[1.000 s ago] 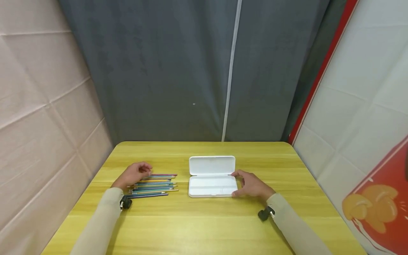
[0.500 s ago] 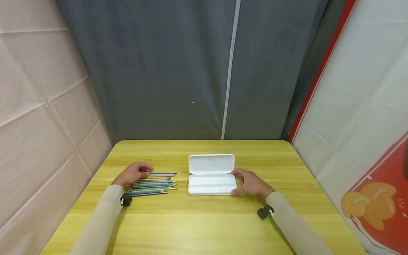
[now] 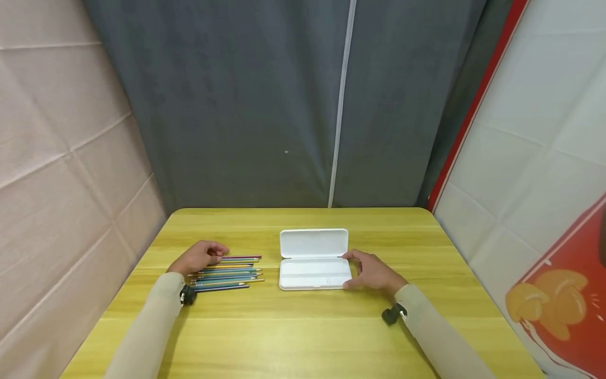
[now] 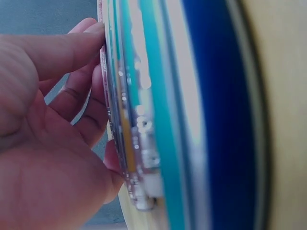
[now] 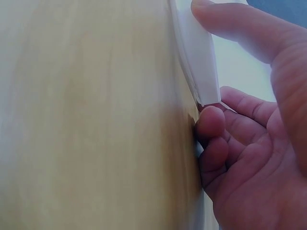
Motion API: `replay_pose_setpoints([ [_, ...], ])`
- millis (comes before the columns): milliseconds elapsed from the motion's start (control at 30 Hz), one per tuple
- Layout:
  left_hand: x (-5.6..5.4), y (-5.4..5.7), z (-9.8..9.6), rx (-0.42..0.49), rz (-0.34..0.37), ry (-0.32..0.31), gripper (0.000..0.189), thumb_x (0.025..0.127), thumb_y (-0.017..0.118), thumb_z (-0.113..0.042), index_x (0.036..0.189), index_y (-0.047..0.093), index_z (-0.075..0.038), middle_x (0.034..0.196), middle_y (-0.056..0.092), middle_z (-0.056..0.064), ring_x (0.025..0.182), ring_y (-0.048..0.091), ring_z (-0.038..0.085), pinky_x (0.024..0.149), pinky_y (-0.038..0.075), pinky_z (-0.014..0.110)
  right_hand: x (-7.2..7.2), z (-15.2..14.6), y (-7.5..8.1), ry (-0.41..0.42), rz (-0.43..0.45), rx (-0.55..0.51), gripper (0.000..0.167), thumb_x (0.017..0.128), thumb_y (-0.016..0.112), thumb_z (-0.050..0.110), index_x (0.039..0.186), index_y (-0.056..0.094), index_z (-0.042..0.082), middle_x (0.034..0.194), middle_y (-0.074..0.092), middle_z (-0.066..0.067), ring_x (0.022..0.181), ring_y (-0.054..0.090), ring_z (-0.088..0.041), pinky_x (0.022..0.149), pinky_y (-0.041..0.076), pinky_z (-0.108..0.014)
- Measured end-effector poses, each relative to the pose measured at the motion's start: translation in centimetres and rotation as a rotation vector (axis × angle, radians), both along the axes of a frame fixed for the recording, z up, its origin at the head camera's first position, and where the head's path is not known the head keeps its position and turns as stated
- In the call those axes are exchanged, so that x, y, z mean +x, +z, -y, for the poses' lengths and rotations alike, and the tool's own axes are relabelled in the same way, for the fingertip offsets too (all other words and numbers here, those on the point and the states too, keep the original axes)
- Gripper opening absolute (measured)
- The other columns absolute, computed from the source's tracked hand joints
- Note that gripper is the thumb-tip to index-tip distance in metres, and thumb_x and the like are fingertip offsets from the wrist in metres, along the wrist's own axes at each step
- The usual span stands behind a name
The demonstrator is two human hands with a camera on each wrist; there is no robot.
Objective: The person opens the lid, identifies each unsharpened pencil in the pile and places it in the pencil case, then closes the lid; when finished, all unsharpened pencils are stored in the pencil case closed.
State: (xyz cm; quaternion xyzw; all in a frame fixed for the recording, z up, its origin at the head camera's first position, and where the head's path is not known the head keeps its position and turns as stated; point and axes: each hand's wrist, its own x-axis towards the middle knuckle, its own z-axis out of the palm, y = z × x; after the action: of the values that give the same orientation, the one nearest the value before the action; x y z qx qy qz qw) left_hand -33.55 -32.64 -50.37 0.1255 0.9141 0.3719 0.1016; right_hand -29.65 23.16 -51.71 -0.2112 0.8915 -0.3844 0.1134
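Note:
Several pencils [image 3: 227, 276] lie side by side on the left of the table, blue, teal, yellow and red among them. My left hand [image 3: 201, 256] is at their far left, pinching the farthest, a red pencil [image 3: 243, 257], between thumb and fingertips. In the left wrist view the thumb [image 4: 79, 48] meets that outer pencil, and the other fingers are partly hidden behind it. A white pencil case [image 3: 314, 267] stands with its lid [image 3: 314, 243] raised, its tray bare. My right hand [image 3: 374, 272] grips the case's right end, thumb at the front corner, fingers near the hinge.
The yellow wood-grain table [image 3: 303, 331] has rounded far corners. A grey curtain [image 3: 246, 105] hangs behind it. Pale cloth walls [image 3: 61, 173] flank both sides, with a red printed panel [image 3: 568, 316] at the right.
The left fingers have shifted slightly right along the far edge of the pencils and closed on the red one. The right hand and the case stay put; the head view tilts slightly.

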Motion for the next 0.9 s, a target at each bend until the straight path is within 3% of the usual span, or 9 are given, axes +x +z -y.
replay_pose_setpoints([
  [300, -0.3, -0.3, 0.2, 0.007, 0.014, -0.008, 0.028, 0.104, 0.060, 0.000, 0.128, 0.073, -0.006, 0.113, 0.073, 0.008, 0.101, 0.067, 0.020, 0.087, 0.058, 0.037, 0.1, 0.0, 0.1, -0.002, 0.003, -0.002, 0.081, 0.075, 0.097, 0.039, 0.144, 0.059, 0.018, 0.071, 0.050, 0.003, 0.062, 0.044, -0.011, 0.056, 0.040, -0.025],
  [567, 0.1, -0.2, 0.1, -0.003, 0.000, 0.008, 0.026, 0.105, 0.064, -0.009, 0.129, 0.073, -0.006, 0.116, 0.074, 0.010, 0.102, 0.068, 0.021, 0.088, 0.059, 0.036, 0.0, 0.0, -0.1, -0.003, 0.001, 0.016, 0.082, 0.076, 0.097, 0.041, 0.144, 0.059, 0.018, 0.070, 0.049, 0.003, 0.062, 0.044, -0.010, 0.056, 0.040, -0.025],
  [700, 0.3, 0.3, 0.0, -0.053, -0.048, 0.019, 0.027, 0.107, 0.063, -0.015, 0.132, 0.073, -0.009, 0.121, 0.075, 0.010, 0.105, 0.068, 0.022, 0.093, 0.057, 0.044, 0.0, 0.0, 0.0, -0.003, 0.006, 0.015, 0.082, 0.075, 0.097, 0.041, 0.144, 0.059, 0.018, 0.070, 0.049, 0.003, 0.062, 0.044, -0.011, 0.056, 0.040, -0.025],
  [900, 0.6, 1.1, -0.5, -0.038, -0.062, 0.038, 0.028, 0.108, 0.063, -0.022, 0.133, 0.074, -0.016, 0.126, 0.073, 0.010, 0.109, 0.067, 0.025, 0.095, 0.056, 0.046, 0.0, 0.0, 0.1, -0.005, 0.012, 0.005, 0.082, 0.075, 0.097, 0.041, 0.144, 0.059, 0.020, 0.070, 0.051, 0.003, 0.061, 0.046, -0.012, 0.055, 0.042, -0.026],
])
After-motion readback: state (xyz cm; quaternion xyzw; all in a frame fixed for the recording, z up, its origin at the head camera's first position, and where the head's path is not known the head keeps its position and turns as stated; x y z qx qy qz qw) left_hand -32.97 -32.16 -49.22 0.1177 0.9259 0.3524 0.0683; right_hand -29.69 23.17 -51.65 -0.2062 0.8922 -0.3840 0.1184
